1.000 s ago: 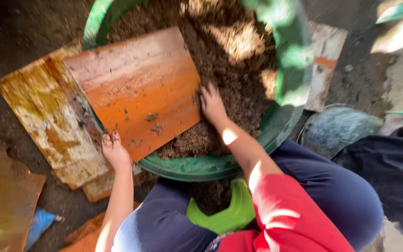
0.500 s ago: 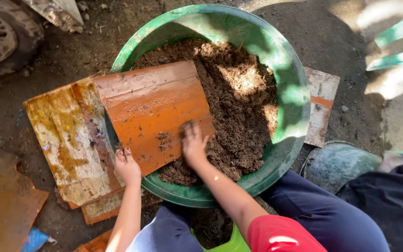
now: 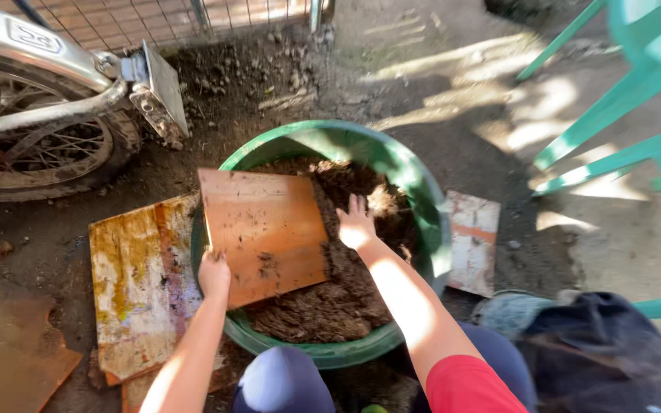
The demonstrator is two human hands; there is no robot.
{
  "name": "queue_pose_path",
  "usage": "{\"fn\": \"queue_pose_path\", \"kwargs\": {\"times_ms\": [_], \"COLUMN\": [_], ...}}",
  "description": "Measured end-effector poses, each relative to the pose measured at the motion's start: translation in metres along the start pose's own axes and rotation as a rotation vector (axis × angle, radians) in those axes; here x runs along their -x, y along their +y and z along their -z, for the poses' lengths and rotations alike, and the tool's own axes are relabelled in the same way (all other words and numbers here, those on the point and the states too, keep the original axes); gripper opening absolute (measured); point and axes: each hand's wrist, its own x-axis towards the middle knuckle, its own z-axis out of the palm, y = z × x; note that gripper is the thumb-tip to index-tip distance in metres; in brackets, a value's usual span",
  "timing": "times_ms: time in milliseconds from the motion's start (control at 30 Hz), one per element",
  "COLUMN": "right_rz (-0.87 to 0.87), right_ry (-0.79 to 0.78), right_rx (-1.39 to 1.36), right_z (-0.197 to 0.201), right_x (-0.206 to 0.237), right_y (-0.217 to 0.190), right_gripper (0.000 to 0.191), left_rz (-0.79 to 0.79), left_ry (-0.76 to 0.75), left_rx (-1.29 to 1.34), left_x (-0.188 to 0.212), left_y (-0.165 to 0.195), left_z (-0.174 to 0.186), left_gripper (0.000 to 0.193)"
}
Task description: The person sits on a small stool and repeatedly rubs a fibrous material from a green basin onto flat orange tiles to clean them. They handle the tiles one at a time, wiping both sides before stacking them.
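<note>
Since the earlier frame our right hand [image 3: 356, 224] has slid farther into the brown soil [image 3: 330, 306], fingers spread flat on it. Our left hand [image 3: 214, 277] clamps the near-left edge of the orange board [image 3: 265, 229] tilted inside the green basin [image 3: 392, 164]. A rusty board [image 3: 135, 283] lies left; a wheel [image 3: 32, 145] far left is cut off.

The basin [image 3: 422, 199] is green, filled with dark brown soil [image 3: 323, 306]. The board [image 3: 265, 229] lying across it is plain orange, flecked with dark crumbs. Beside it, a flat panel [image 3: 139, 291] is whitish, streaked with yellow and rust-orange. The small tile [image 3: 472, 245] is white with an orange band. The chair legs [image 3: 598, 115] are teal. One sleeve [image 3: 476, 386] is red.
</note>
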Motion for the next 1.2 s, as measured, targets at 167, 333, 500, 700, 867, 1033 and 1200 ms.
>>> {"fn": "queue_pose_path", "kwargs": {"times_ms": [167, 333, 500, 700, 867, 1033, 1200], "right_rz": [0.149, 0.051, -0.132, -0.064, -0.059, -0.101, -0.103], "right_ry": [0.432, 0.516, 0.212, 0.159, 0.201, 0.118, 0.106], "right_rx": [-0.171, -0.384, -0.45, -0.307, -0.451, -0.441, -0.416], "right_z": [0.081, 0.098, 0.116, 0.126, 0.129, 0.128, 0.125], "right_x": [0.054, 0.096, 0.094, 0.108, 0.119, 0.117, 0.117], "right_y": [0.009, 0.014, 0.002, -0.003, 0.008, 0.018, 0.022], "right_gripper": [0.052, 0.048, 0.062, 0.05, 0.055, 0.058, 0.059], "left_rz": [-0.291, -0.896, -0.869, -1.064, -0.787, -0.98, -0.899], "left_ry": [0.034, 0.332, 0.258, 0.295, 0.062, 0.019, 0.032], "left_rx": [-0.163, -0.283, -0.782, -0.642, -0.836, -0.956, -0.867], "left_x": [0.004, 0.021, 0.046, 0.063, 0.083, 0.085, 0.078], "left_y": [0.112, 0.207, 0.264, 0.265, 0.227, 0.218, 0.222], "left_z": [0.035, 0.106, 0.17, 0.215, 0.205, 0.182, 0.181], "left_gripper": [0.033, 0.028, 0.023, 0.019, 0.037, 0.017, 0.024]}}
